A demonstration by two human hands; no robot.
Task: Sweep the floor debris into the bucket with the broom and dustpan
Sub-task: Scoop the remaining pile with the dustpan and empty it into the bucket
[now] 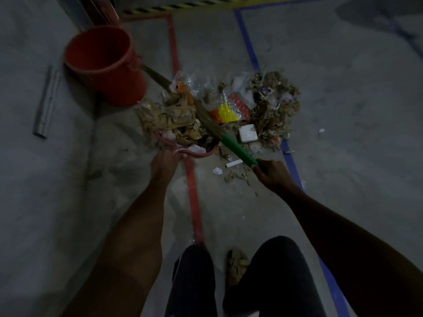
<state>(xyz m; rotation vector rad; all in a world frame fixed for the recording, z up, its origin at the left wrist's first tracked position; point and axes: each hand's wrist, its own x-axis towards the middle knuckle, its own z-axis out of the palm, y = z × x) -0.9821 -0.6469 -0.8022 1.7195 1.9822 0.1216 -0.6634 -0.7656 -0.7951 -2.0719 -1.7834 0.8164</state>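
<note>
I see a taped concrete floor [320, 99]; the red bucket [103, 62] looks empty, the dustpan [201, 153] is heaped with debris [174, 120]. My left hand [163, 165] grips the dustpan, right hand [272, 173] curls around the broom [238, 151].

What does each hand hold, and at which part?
Left hand grips the dustpan at its near rim; right hand grips the broom at its green handle.

We see a red bucket [103, 62] upright beside a heaped debris pile [219, 110], a green-handled straw broom [206, 122] lying across it, a pink dustpan [196, 151] underneath.
</note>
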